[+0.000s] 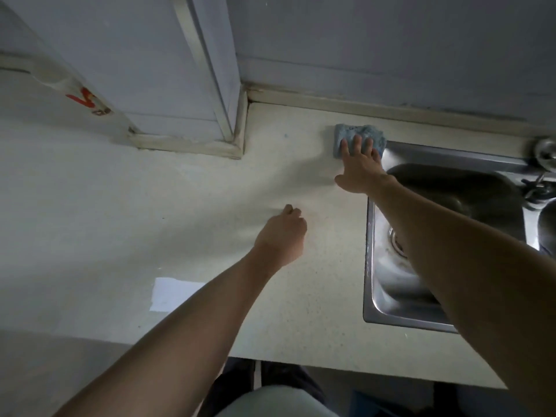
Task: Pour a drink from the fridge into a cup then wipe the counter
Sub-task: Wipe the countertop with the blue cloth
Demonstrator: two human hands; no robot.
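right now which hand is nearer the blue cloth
Right. The right hand lies flat on the blue cloth at the back left corner of the sink. The left hand is curled over the counter, apart from the cloth, nearer the person.

Blurred red print [88,99], illegible

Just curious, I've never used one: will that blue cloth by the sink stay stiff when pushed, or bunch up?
Probably floppy: the blue cloth looks rumpled at its edges. It likely slides easily, since the right hand presses it flat-fingered on the smooth counter.
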